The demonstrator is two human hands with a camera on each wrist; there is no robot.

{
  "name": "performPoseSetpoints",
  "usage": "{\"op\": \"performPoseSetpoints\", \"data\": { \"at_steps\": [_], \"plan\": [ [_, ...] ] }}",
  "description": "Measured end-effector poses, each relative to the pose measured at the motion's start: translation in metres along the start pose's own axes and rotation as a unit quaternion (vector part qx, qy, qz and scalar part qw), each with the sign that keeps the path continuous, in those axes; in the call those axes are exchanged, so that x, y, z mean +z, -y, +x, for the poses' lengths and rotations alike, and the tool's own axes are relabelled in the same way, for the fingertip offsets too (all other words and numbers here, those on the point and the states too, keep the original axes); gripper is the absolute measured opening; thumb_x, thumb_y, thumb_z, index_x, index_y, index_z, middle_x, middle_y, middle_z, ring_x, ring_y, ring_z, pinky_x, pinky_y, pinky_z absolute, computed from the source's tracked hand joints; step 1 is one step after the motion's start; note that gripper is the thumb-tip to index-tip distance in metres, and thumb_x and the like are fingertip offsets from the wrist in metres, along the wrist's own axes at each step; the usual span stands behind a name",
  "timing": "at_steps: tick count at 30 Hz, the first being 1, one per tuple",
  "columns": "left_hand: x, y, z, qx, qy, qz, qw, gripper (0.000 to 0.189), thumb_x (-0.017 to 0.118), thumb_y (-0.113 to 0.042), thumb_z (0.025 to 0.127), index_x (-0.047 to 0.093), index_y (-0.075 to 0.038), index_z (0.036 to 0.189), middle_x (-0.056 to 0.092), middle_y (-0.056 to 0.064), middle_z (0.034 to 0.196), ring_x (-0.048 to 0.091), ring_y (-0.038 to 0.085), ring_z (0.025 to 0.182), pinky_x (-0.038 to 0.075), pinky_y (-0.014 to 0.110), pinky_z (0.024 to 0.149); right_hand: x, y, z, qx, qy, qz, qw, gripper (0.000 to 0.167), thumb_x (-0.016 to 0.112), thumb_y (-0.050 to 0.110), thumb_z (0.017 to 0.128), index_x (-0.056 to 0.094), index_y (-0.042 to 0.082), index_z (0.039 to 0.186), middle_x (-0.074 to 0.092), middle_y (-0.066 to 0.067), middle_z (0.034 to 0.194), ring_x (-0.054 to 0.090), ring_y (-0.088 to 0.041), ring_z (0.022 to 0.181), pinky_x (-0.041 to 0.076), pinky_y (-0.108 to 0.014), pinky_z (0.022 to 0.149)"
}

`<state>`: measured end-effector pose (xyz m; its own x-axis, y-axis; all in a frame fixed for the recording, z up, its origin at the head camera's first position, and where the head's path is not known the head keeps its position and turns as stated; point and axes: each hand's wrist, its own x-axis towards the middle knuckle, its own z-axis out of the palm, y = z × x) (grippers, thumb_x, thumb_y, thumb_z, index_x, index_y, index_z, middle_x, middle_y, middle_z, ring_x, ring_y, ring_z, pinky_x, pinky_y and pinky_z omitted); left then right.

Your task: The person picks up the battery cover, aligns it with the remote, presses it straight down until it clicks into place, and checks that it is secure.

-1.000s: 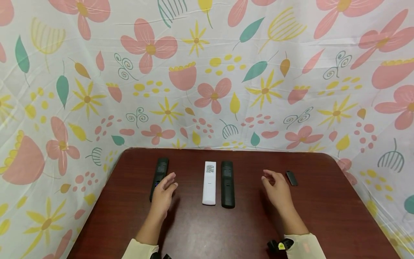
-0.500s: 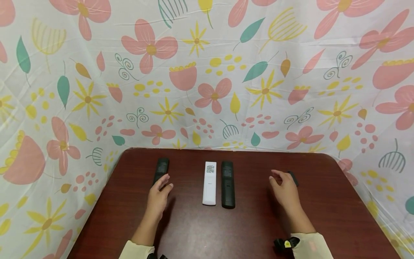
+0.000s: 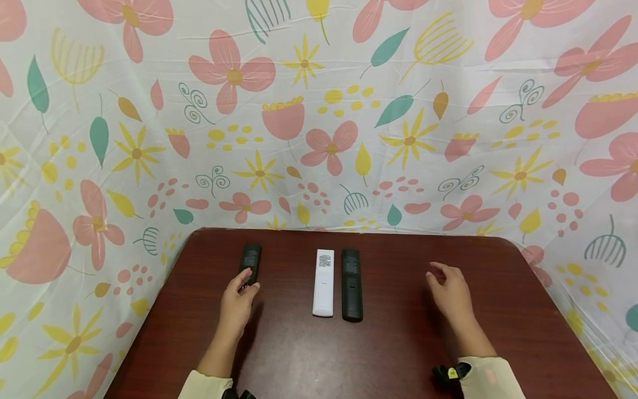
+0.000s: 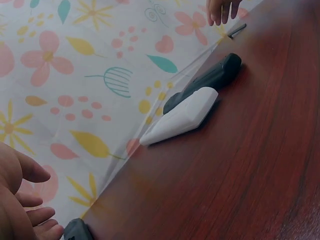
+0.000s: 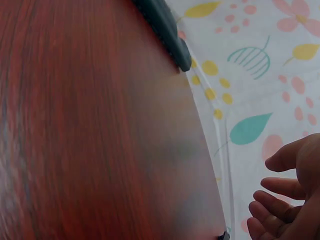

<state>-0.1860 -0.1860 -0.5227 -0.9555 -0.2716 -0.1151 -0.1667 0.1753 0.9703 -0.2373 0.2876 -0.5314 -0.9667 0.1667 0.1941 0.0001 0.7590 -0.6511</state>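
Note:
My left hand (image 3: 235, 305) hovers with loosely bent fingers over the near part of a black remote control (image 3: 251, 257), hiding its lower end. That remote's tip (image 4: 77, 230) shows beside the fingers in the left wrist view. A white remote control (image 3: 324, 282) and another black remote control (image 3: 352, 285) lie side by side, backs up, at the middle of the table. On the right, my right hand (image 3: 452, 293) hangs above the table, fingers relaxed and holding nothing. A small flat black piece (image 4: 237, 31) lies below it, hidden behind the hand in the head view.
The dark red-brown wooden table (image 3: 319, 360) has rounded far corners. A white cloth (image 3: 329, 122) printed with flowers and leaves hangs behind it and along both sides. Dark straps with small devices (image 3: 446, 374) sit at the cuffs.
Both hands have moved outward: the left one leftward along the black remote, the right one rightward, covering the small black piece. The remotes have stayed in place.

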Motion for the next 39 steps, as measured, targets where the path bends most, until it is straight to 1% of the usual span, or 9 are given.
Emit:
{"op": "performPoseSetpoints", "data": {
  "at_steps": [4, 8, 13, 17, 20, 26, 30, 34, 39],
  "plan": [
    [-0.003, 0.001, 0.002, -0.002, -0.003, 0.01, 0.9999, 0.057, 0.061, -0.013, 0.099, 0.042, -0.005, 0.152, 0.041, 0.019, 0.156, 0.043, 0.04, 0.143, 0.035, 0.049, 0.119, -0.004, -0.008, 0.001, -0.002, 0.008, -0.006, 0.9999, 0.042, 0.058, 0.019, 0.102, 0.057, -0.003, 0.138, 0.051, -0.032, 0.131, 0.055, -0.046, 0.117, 0.044, -0.06, 0.095],
    [-0.005, 0.004, 0.004, -0.002, -0.012, 0.026, 0.9996, 0.058, 0.061, -0.012, 0.098, 0.042, -0.004, 0.153, 0.042, 0.021, 0.155, 0.048, 0.041, 0.138, 0.041, 0.052, 0.113, -0.008, -0.017, 0.002, 0.003, 0.023, -0.011, 0.9997, 0.045, 0.055, 0.02, 0.103, 0.053, -0.006, 0.139, 0.05, -0.032, 0.129, 0.053, -0.046, 0.117, 0.044, -0.061, 0.096],
    [-0.008, 0.009, 0.007, -0.007, -0.02, 0.061, 0.9979, 0.058, 0.06, -0.015, 0.099, 0.041, -0.007, 0.154, 0.042, 0.019, 0.156, 0.049, 0.042, 0.136, 0.047, 0.053, 0.107, -0.014, -0.027, 0.005, 0.017, 0.044, -0.022, 0.9986, 0.049, 0.053, 0.025, 0.104, 0.05, -0.008, 0.141, 0.046, -0.035, 0.134, 0.046, -0.051, 0.124, 0.037, -0.065, 0.102],
    [-0.01, 0.012, 0.008, -0.009, -0.027, 0.083, 0.9961, 0.059, 0.061, -0.016, 0.098, 0.042, -0.008, 0.153, 0.042, 0.019, 0.155, 0.049, 0.043, 0.135, 0.048, 0.054, 0.105, -0.017, -0.031, 0.008, 0.026, 0.052, -0.025, 0.998, 0.05, 0.054, 0.024, 0.103, 0.05, -0.009, 0.141, 0.044, -0.038, 0.136, 0.046, -0.052, 0.123, 0.038, -0.065, 0.1],
    [-0.011, 0.013, 0.008, -0.005, -0.033, 0.09, 0.9954, 0.059, 0.062, -0.015, 0.098, 0.043, -0.008, 0.153, 0.042, 0.021, 0.154, 0.05, 0.045, 0.132, 0.048, 0.054, 0.105, -0.018, -0.034, 0.01, 0.032, 0.056, -0.029, 0.9975, 0.05, 0.055, 0.024, 0.103, 0.05, -0.008, 0.141, 0.042, -0.039, 0.137, 0.048, -0.053, 0.121, 0.04, -0.065, 0.098],
    [-0.015, 0.015, 0.009, 0.003, -0.04, 0.095, 0.9946, 0.059, 0.063, -0.012, 0.097, 0.043, -0.004, 0.152, 0.041, 0.022, 0.153, 0.049, 0.044, 0.133, 0.045, 0.054, 0.108, -0.021, -0.04, 0.015, 0.05, 0.073, -0.037, 0.9955, 0.053, 0.055, 0.026, 0.103, 0.047, -0.007, 0.143, 0.037, -0.041, 0.141, 0.047, -0.054, 0.121, 0.041, -0.066, 0.096],
    [-0.017, 0.017, 0.01, 0.007, -0.045, 0.108, 0.9931, 0.06, 0.064, -0.012, 0.096, 0.044, -0.002, 0.151, 0.043, 0.023, 0.15, 0.047, 0.043, 0.134, 0.042, 0.054, 0.111, -0.022, -0.045, 0.017, 0.057, 0.076, -0.047, 0.9944, 0.053, 0.055, 0.024, 0.102, 0.046, -0.009, 0.143, 0.039, -0.041, 0.139, 0.047, -0.054, 0.121, 0.042, -0.065, 0.095],
    [-0.019, 0.02, 0.011, 0.011, -0.046, 0.124, 0.9912, 0.06, 0.065, -0.012, 0.095, 0.044, 0.0, 0.15, 0.043, 0.024, 0.149, 0.046, 0.042, 0.135, 0.042, 0.054, 0.111, -0.022, -0.048, 0.018, 0.063, 0.08, -0.055, 0.9932, 0.054, 0.055, 0.024, 0.102, 0.046, -0.011, 0.142, 0.041, -0.041, 0.135, 0.047, -0.053, 0.119, 0.042, -0.064, 0.094],
    [-0.022, 0.023, 0.013, 0.003, -0.039, 0.149, 0.9881, 0.064, 0.065, -0.014, 0.095, 0.04, 0.002, 0.152, 0.042, 0.025, 0.15, 0.043, 0.043, 0.138, 0.04, 0.057, 0.11, -0.021, -0.05, 0.018, 0.077, 0.093, -0.055, 0.9911, 0.058, 0.054, 0.027, 0.103, 0.043, -0.012, 0.144, 0.042, -0.04, 0.134, 0.049, -0.052, 0.118, 0.043, -0.063, 0.092]
  ]
}}
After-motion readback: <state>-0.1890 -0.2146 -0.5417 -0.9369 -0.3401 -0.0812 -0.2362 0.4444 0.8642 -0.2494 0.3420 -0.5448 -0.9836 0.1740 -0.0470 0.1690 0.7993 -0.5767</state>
